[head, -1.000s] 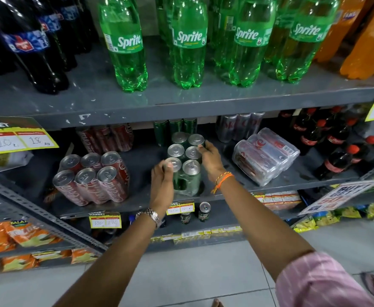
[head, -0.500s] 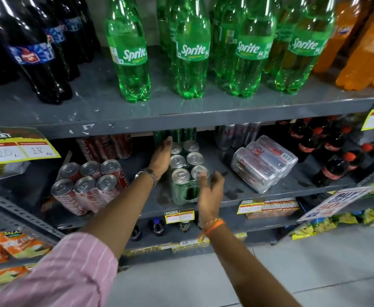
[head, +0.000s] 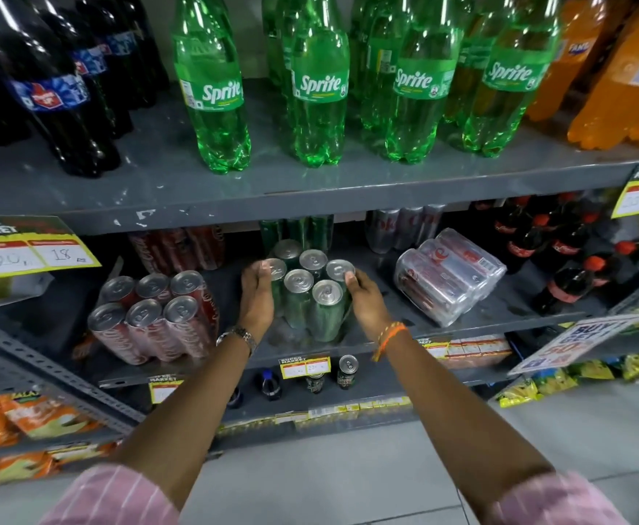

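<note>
Green cans sit at the centre of my feed: the six-pack (head: pixel 306 297) stands upright on the middle shelf (head: pixel 499 320), near its front edge, silver tops towards the camera. My left grip (head: pixel 257 293) lies against the pack's left side, palm on the wrap, fingertips bent over the rim of a can on that side. My right grip (head: pixel 365 301) mirrors it on the right side, fingers curled round the rear right can with the tips on its lid. Both are closed on the pack from opposite sides; whether its base rests on the shelf I cannot tell for certain. A metal watch (head: pixel 240 337) sits on the left wrist and an orange thread band (head: pixel 390 335) on the right. Near the pack on the left stands a red can pack (head: pixel 155 323), leaning a little; to the right, apart from it, a silver can pack (head: pixel 450 274) lies on its side. Further right are small cola bottles (head: pixel 567 282) with red caps. On the upper shelf (head: pixel 159 191) stand big Sprite bottles (head: pixel 318 92), with dark cola bottles (head: pixel 49 96) to their left and orange bottles (head: pixel 632 81) to their right. A yellow price tag (head: pixel 32 253) hangs at the left.
</note>
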{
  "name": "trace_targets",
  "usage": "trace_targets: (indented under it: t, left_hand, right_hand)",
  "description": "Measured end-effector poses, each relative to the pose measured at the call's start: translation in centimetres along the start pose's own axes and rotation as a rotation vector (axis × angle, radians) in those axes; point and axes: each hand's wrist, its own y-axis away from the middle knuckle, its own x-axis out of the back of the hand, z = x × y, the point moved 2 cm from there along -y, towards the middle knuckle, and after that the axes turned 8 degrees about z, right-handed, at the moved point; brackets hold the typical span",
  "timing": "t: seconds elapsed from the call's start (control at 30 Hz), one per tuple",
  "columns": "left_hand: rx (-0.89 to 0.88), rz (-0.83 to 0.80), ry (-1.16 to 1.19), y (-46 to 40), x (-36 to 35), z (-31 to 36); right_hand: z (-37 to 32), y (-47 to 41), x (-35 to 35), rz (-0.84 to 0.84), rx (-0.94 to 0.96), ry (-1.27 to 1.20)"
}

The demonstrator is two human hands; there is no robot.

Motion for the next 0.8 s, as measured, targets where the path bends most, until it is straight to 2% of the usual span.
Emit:
trace_targets:
  t: [0.17, 0.33, 0.63, 0.73, 0.8]
  left_hand:
    - [0.006, 0.101, 0.051, 4.3, 1.3, -1.1]
    - [0.036, 0.108, 0.08, 6.9, 1.3, -1.3]
    - [0.101, 0.101, 0.052, 7.1, 1.1, -0.2]
    - [0.092, 0.202, -0.058, 7.9, 1.2, 0.9]
    - [0.021, 0.298, -0.094, 8.7, 0.9, 2.7]
  right_hand:
    - [-1.9, -2.9, -1.0, -0.221, -0.038, 0.009]
    - [-2.5, -4.0, -1.9, -0.302, -0.126, -0.053]
    - [-2.2, -3.8, -1.7, -0.296, -0.132, -0.076]
    - [-2.3, -4.2, -1.1, -0.221, -0.114, -0.059]
    - [-2.5, -4.1, 0.4, -0.107, -0.074, -0.08]
